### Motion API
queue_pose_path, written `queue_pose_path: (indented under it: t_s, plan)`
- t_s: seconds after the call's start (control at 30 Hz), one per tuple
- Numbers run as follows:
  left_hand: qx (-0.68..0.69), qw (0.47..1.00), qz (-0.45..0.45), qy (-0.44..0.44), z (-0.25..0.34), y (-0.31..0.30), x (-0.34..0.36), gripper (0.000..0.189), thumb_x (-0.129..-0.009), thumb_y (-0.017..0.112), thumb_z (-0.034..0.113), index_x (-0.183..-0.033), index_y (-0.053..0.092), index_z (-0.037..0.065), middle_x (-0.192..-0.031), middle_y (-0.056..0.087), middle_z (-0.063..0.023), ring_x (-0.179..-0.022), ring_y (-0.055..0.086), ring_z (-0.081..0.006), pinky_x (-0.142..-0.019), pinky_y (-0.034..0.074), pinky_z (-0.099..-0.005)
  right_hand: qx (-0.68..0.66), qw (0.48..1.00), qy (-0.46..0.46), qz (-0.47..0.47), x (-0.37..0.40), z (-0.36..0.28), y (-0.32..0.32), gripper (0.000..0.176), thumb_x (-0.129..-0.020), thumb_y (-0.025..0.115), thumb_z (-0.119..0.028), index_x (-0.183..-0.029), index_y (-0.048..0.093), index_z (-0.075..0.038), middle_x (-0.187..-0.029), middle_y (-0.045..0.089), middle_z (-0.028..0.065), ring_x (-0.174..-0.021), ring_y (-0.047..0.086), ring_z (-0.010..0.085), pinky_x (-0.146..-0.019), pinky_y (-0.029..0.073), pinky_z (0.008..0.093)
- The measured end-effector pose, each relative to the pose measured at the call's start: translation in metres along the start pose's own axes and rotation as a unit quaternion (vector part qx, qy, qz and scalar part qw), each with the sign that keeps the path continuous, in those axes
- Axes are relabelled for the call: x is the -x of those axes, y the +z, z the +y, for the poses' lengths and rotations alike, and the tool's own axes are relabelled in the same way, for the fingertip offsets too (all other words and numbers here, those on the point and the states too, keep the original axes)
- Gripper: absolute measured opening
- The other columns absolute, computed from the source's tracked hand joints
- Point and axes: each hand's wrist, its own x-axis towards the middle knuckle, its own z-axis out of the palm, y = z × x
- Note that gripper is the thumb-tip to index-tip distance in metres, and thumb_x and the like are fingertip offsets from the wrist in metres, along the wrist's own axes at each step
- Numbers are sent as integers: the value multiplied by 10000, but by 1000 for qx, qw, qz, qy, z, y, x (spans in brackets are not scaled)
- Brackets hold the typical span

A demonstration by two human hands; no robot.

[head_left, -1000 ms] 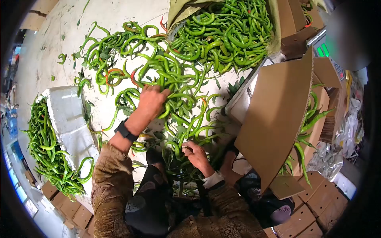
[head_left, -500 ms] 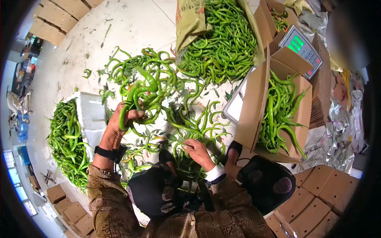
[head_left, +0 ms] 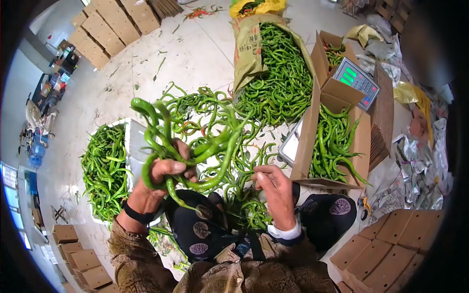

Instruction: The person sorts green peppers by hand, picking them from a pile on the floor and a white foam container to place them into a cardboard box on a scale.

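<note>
My left hand grips a bunch of long curly green peppers, lifted up in front of me. My right hand is raised beside it with its fingers curled, close to the trailing ends of the bunch; whether it holds a pepper is unclear. Below both hands a loose pile of green peppers is spread over the pale floor. An open cardboard box partly filled with peppers stands at the right.
A torn sack spills more peppers at the top. A weighing scale sits behind the box. A white foam tray with a pepper heap lies left. Flat cartons are stacked lower right and along the far edges.
My left hand has risen from the floor pile with a bunch of peppers and pulled it toward me. My right hand has lifted off the pile too. The view tilted upward.
</note>
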Motion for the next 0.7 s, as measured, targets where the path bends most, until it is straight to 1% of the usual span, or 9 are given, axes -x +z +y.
queue_pose_path:
  t_s: [0.13, 0.2, 0.27, 0.33, 0.37, 0.43, 0.5, 0.6, 0.7]
  plan:
    - [-20, 999, 21, -14, -15, 31, 25, 234, -723, 692, 64, -883, 542, -18, -765, 540, -87, -689, 620, -218, -671, 584, -370, 18, 996, -82, -13, 34, -50, 5, 160, -931, 611, -70, -1063, 640, 16, -913, 690, 71, -840, 636, 96, -740, 504, 241]
    - [-101, 994, -14, -41, -20, 37, 34, 240, -732, 700, 46, -910, 573, -52, -798, 594, -100, -702, 641, -209, -690, 578, -342, 88, 986, -127, -58, 38, -52, 4, 210, -922, 624, -69, -1113, 640, 16, -1032, 685, 84, -885, 643, 119, -761, 520, 261]
    - [-135, 989, 6, -53, -27, 57, 48, 227, -746, 702, 38, -925, 598, -55, -830, 622, -101, -730, 656, -215, -692, 571, -334, 60, 988, -102, -95, 35, -59, 5, 264, -969, 565, -135, -1181, 612, 14, -1131, 652, 88, -968, 621, 138, -799, 508, 267]
    - [-240, 966, -86, -42, -40, 53, 52, 210, -788, 691, 29, -971, 601, -25, -851, 633, -89, -740, 669, -209, -673, 573, -332, -20, 990, -49, -133, 27, -72, -3, 329, -1007, 494, -200, -1243, 578, 14, -1195, 624, 89, -1046, 584, 147, -857, 481, 276]
    - [-207, 970, -109, -74, -45, 58, 56, 195, -804, 693, 43, -966, 599, -13, -851, 632, -79, -737, 663, -194, -664, 576, -330, -53, 983, -22, -177, 22, -71, -9, 364, -1024, 457, -226, -1277, 556, 16, -1186, 623, 75, -1058, 567, 139, -899, 454, 275]
    - [-162, 972, -133, -105, -69, 63, 61, 151, -838, 696, 79, -930, 594, 15, -851, 627, -43, -724, 639, -151, -631, 586, -328, -49, 967, 36, -249, 20, -74, -15, 358, -994, 538, -213, -1272, 562, 11, -1154, 621, 57, -1050, 559, 121, -908, 452, 274]
    - [-164, 964, -162, -133, -97, 54, 62, 170, -833, 699, 64, -975, 616, 23, -873, 625, -15, -762, 612, -109, -710, 548, -291, -74, 956, 50, -280, 25, -68, -11, 337, -952, 621, -191, -1219, 596, 11, -1088, 638, 46, -1022, 571, 105, -901, 464, 276]
    - [-141, 956, -192, -169, -120, 49, 62, 212, -828, 710, 64, -1021, 633, 21, -898, 631, 1, -803, 593, -89, -760, 511, -264, -8, 929, 94, -357, 24, -60, -29, 314, -951, 620, -175, -1205, 599, 8, -1040, 654, 32, -962, 592, 90, -859, 482, 261]
    - [-142, 941, -219, -216, -139, 41, 61, 275, -808, 743, 65, -1063, 648, 25, -953, 652, 10, -868, 592, -83, -808, 494, -257, -11, 948, 91, -306, 26, -48, -38, 289, -974, 579, -183, -1203, 589, -8, -1016, 677, 39, -925, 630, 98, -810, 503, 258]
